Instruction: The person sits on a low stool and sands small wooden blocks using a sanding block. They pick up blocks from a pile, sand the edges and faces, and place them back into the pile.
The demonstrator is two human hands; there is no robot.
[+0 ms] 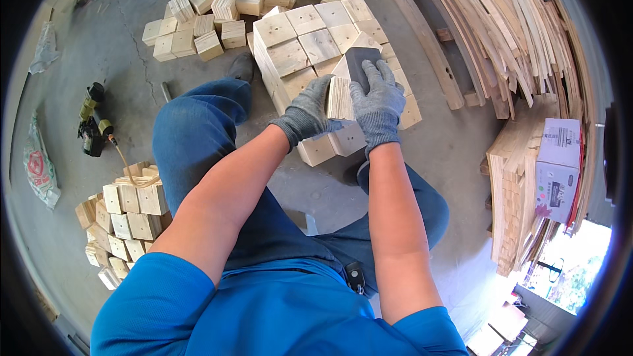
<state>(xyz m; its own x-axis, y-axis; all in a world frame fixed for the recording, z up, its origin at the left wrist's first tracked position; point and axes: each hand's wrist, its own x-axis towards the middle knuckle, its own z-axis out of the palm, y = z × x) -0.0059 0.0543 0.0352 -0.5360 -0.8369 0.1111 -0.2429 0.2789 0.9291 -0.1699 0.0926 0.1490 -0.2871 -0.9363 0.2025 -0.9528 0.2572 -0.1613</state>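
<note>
Both of my hands wear grey knit gloves. My left hand (308,109) grips a wooden block (340,97) with layered, plywood-like edges, held over a raised stack of blocks. My right hand (379,100) lies over a dark grey rectangular sanding block (362,64), its fingers curved across the top. That dark block rests against the wooden block's right side. Under and beyond my hands, square-faced wooden blocks (287,58) are packed in rows, several with a small dark mark in the middle. My palms hide part of both held pieces.
Loose wooden blocks (237,1) lie heaped beyond the stack. At left are another block pile (135,209), a nail gun (92,118) with a hose, and plastic bags (41,165). Long timber strips (481,20) and a cardboard box (558,168) line the right side.
</note>
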